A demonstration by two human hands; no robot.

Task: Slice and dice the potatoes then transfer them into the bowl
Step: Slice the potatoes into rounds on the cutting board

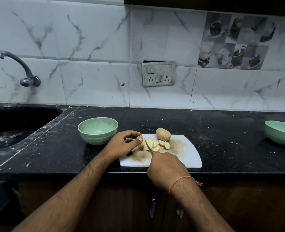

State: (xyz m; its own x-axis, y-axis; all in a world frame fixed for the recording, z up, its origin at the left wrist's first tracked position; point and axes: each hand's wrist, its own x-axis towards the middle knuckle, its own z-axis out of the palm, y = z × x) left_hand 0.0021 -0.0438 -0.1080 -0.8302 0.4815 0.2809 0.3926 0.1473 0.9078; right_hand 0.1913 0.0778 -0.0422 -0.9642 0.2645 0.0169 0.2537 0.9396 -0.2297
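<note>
A white cutting board lies on the black counter. My left hand pinches the leftover end of a potato at the board's left side. My right hand grips a knife, its blade standing in the potato just right of my left fingers. Several pale potato slices lie fanned to the right of the blade. A whole unpeeled potato rests at the board's far edge. A green bowl, with nothing in it, stands left of the board.
A second green bowl sits at the counter's far right. A dark sink with a tap lies to the left. A socket panel is on the tiled wall behind. Cabinet doors are below the counter edge.
</note>
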